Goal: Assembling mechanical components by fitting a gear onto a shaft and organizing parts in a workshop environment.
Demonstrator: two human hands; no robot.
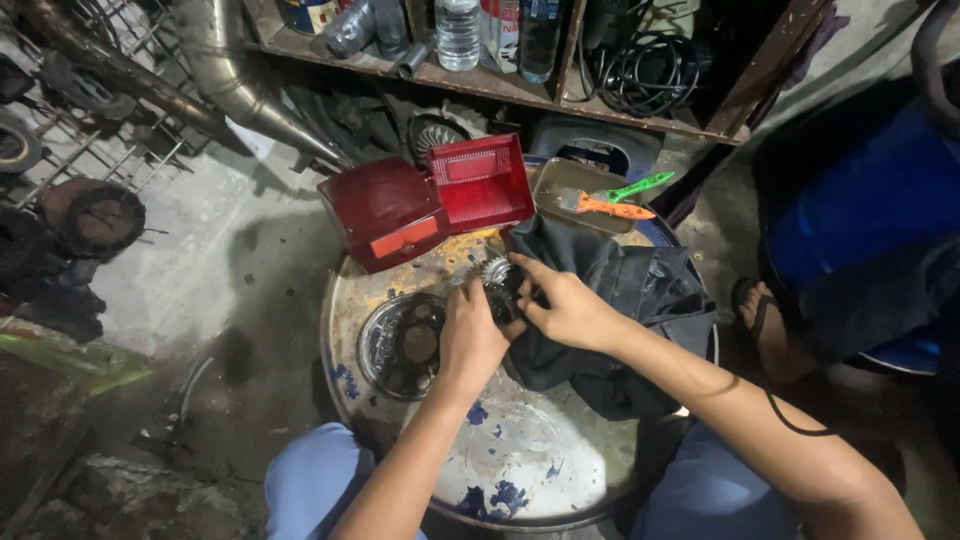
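My left hand (470,335) and my right hand (562,305) meet over a small toothed metal gear (497,272), both gripping it above a round metal drum top (520,450) with chipped blue paint. A black cloth (630,300) lies bunched under and beside my right hand. A dark round plate with holes (405,345) rests on the drum just left of my left hand.
A red box (385,210) with its open lid (482,182) sits at the drum's far edge. A metal tray (580,190) holds an orange and a green tool. A shelf (500,80) with bottles and cables stands behind; a blue barrel (860,210) at right.
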